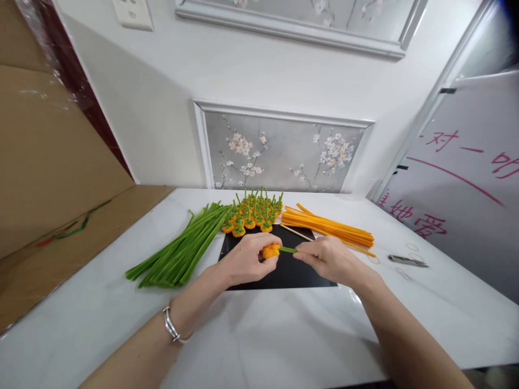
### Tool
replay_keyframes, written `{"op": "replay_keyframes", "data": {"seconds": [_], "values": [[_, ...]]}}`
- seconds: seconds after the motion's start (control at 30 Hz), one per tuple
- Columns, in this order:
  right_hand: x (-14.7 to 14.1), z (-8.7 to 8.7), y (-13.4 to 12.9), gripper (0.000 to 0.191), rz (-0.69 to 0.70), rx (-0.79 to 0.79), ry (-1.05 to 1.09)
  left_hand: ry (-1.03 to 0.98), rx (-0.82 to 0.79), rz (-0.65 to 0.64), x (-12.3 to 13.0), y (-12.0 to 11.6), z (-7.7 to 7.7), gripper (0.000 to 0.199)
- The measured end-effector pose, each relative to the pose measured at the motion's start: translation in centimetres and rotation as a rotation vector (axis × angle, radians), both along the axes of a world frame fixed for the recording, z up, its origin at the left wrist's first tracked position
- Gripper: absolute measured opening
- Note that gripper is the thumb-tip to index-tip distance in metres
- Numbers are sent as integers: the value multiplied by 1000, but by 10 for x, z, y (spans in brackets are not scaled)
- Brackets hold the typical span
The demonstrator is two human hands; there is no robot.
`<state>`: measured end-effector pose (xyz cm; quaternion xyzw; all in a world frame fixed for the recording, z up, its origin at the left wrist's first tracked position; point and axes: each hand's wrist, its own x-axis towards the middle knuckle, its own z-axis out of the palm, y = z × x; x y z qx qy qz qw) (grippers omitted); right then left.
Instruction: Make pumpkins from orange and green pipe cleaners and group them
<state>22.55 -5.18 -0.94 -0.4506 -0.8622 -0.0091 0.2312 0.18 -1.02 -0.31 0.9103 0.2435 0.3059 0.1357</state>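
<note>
My left hand (pixel 246 260) is closed around a small orange fuzzy pumpkin shape (pixel 270 250), held above the black mat (pixel 284 276). A green fuzzy stem (pixel 287 249) sticks out of its right side, and my right hand (pixel 330 259) pinches the far end of that stem. Behind my hands stand several finished-looking orange pieces with green tops (pixel 255 210), grouped at the mat's back edge. A thin wooden stick (pixel 297 233) lies across the mat's back right part, its right end hidden by my right hand.
On the white table (pixel 259 335), a bundle of green fuzzy stems (pixel 182 248) lies left and a bundle of orange ones (pixel 328 224) right. Metal snips (pixel 407 261) and thin bands lie further right. Cardboard (pixel 81 232) borders the left side; a whiteboard (pixel 458 178) stands right.
</note>
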Motion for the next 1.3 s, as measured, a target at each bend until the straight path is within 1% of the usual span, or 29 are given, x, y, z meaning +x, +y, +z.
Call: {"op": "replay_keyframes", "data": {"seconds": [0.07,0.13,0.17,0.23,0.27,0.3,0.33,0.37,0.43,0.5,0.63,0.73,0.8,0.9,1.0,1.07,1.17,1.2,1.23,1.3], "values": [[1,1,-1,40,9,-59,3,-3,-20,18,0,0,0,23],[0,1,0,38,34,-118,18,0,-65,40,0,-1,0,29],[-2,1,0,33,45,-139,38,1,-89,50,0,-1,0,33],[-8,-1,0,12,49,-167,124,1,-129,59,0,-1,-3,39],[-12,-3,0,11,46,-179,184,-2,-144,58,1,-1,-4,41],[-16,-4,0,23,44,-190,248,-2,-157,52,1,-1,-5,42],[-20,-6,0,29,49,-196,309,-4,-168,44,1,-1,-6,43],[-24,-7,0,29,59,-187,357,-3,-178,35,2,-1,-7,43],[-29,-11,1,21,86,-123,398,-1,-205,20,3,-2,-7,44],[-31,-14,2,15,96,-20,364,-7,-252,9,3,-2,-5,45],[-29,-17,5,16,53,192,214,-64,-411,-34,3,-3,-2,44],[-27,-16,5,17,28,277,168,-114,-472,-71,2,-2,-1,41],[-27,-15,4,19,39,311,155,-98,-443,-63,2,-2,0,37],[-26,-14,4,23,64,368,146,-40,-335,-15,3,-2,0,28],[-26,-14,5,24,71,382,156,-27,-267,21,4,-2,0,27],[-24,-15,7,24,73,362,174,-32,-274,27,4,-2,0,36],[-22,-17,9,23,81,334,219,-71,-364,13,2,-1,-1,55],[-21,-18,9,23,86,335,237,-90,-385,7,2,-1,0,56],[-21,-18,10,23,91,338,258,-106,-390,4,2,-2,0,52],[-21,-19,11,22,100,338,306,-124,-352,8,2,-3,1,37]]}}
